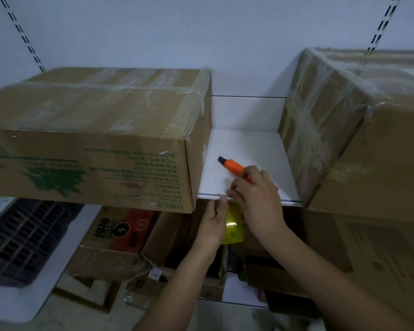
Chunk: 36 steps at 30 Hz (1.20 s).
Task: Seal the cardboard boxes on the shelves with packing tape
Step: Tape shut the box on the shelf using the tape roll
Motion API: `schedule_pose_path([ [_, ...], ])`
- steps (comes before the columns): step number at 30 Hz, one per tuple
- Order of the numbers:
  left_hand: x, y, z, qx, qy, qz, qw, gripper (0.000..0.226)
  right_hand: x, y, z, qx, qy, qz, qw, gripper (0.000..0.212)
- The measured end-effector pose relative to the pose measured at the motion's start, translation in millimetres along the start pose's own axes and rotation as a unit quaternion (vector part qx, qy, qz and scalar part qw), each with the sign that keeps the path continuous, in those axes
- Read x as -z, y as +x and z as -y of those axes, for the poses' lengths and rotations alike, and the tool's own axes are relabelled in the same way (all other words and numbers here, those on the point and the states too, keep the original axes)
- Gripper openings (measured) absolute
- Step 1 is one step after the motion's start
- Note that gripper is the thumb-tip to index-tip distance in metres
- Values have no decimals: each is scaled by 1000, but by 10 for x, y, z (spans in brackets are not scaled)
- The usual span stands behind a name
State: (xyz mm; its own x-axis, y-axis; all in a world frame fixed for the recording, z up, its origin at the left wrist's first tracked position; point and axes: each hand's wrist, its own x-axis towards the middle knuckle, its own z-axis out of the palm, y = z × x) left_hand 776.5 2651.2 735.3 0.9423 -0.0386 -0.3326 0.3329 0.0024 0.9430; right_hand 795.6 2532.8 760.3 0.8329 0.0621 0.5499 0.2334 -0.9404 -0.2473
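Note:
A wide cardboard box [93,139] with green print stands on the left of the white shelf [244,149], clear tape across its top. A second taped box [344,130] stands on the right. Between them an orange utility knife [233,166] lies on the shelf, its rear hidden under my right hand. My left hand [213,225] holds a yellowish tape roll [234,226] just below the shelf's front edge. My right hand [256,199] pinches a small pale tape end [221,194] at that edge, close to my left fingertips.
Under the shelf sit several open and closed cartons, one with orange and black print [120,232]. A dark slatted crate [22,240] lies at the lower left on a white surface. Slotted wall rails run up the wall [24,37].

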Motion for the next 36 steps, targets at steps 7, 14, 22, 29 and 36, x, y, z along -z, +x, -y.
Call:
schedule_pose_path([
  [7,-87,182,-38,-19,-47,-71,996,45,13,13,-93,-24,29,-11,999,46],
  [14,-161,208,-55,-20,-18,-87,996,66,-47,-2,-360,-36,-7,46,998,44],
  [22,866,-66,402,72,206,93,971,102,333,181,284,-46,212,30,976,62],
  [29,2005,-302,-39,-91,182,-368,907,34,484,614,1057,145,278,-46,948,50],
  [36,2394,-483,-1104,-415,225,-528,706,13,286,722,1076,183,322,-131,920,30],
])
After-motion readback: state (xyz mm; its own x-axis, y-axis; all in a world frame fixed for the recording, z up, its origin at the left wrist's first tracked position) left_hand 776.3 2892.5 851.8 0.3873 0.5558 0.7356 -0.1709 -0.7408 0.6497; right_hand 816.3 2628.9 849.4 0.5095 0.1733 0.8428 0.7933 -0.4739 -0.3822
